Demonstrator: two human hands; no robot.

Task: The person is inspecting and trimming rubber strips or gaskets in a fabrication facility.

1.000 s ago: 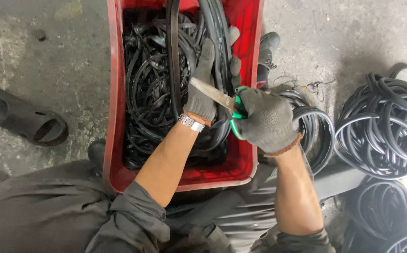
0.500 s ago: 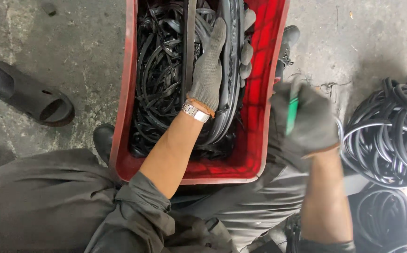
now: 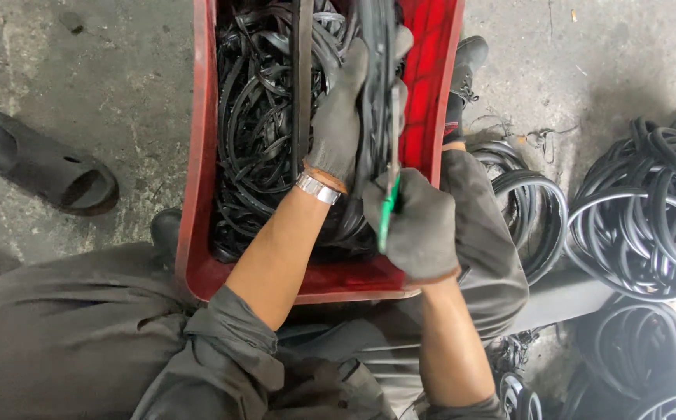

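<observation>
Grip: left hand [image 3: 339, 124] grasps a bundle of black rubber strips [image 3: 374, 93] over the red crate [image 3: 202, 179]; right hand [image 3: 415, 225] clenched on a green-handled blade [image 3: 391, 183]
Technique: keep strips taut, blade edge away from left fingers
Hidden: blade tip lost among strips; crate's far end cut off

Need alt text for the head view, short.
Gloved left hand grips a bundle of black rubber strips over a red crate full of them; the gloved right hand holds a green-handled blade against the bundle. Black coils lie on the concrete floor.
</observation>
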